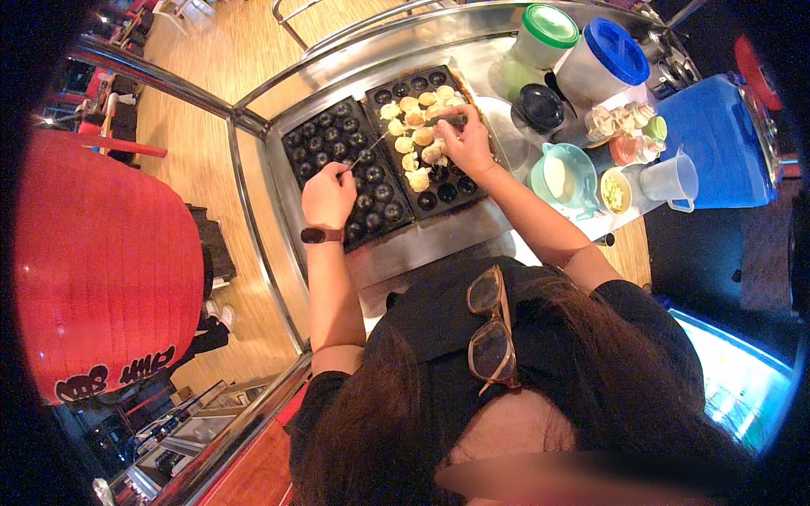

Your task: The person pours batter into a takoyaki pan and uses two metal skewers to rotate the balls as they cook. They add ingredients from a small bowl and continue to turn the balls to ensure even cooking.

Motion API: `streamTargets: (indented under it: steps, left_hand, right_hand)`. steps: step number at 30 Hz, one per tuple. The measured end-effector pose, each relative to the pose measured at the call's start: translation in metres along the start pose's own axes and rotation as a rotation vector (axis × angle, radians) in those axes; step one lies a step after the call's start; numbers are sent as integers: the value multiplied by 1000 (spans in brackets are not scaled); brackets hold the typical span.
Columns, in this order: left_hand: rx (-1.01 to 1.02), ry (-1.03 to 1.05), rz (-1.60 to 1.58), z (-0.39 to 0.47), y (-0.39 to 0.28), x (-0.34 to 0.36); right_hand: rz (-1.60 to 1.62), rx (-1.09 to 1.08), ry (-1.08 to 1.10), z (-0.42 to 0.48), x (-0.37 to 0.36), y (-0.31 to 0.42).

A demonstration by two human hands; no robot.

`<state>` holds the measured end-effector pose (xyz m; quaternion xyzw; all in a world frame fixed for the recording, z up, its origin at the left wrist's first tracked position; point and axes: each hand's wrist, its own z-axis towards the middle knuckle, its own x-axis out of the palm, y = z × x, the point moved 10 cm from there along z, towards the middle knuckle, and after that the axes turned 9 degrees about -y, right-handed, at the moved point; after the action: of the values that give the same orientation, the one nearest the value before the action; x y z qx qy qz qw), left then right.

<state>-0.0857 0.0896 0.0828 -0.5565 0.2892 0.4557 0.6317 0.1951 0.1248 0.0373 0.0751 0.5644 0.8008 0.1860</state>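
My left hand (330,193), with a band at its wrist, grips a thin metal pick (368,149) that slants up toward the batter balls. My right hand (465,140) is over the right takoyaki pan (436,214) and holds a dark handle (450,119), whose tool reaches left among the balls. Several pale and golden batter balls (422,136) sit in the middle of that pan, some with ragged edges. Dark empty hollows show at its top and bottom. The left takoyaki pan (339,150) has dark round hollows and lies under and beside my left hand.
Right of the pans stand a teal batter bowl (573,166), a small bowl of chopped food (615,191), a clear measuring jug (669,179), squeeze bottles (623,123), green-lidded (549,26) and blue-lidded tubs (615,52). Metal rails (235,120) frame the counter. A red lantern (114,265) hangs left.
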Motion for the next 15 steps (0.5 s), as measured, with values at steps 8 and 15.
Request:
streamTargets:
  steps: [8,15]
  left_hand:
    - [48,-12,34,20,8,6]
    - [101,-50,48,26,-3,13]
  right_hand:
    - [-184,-190,153,20,29,29]
    - [-290,-235,223,32,60,19]
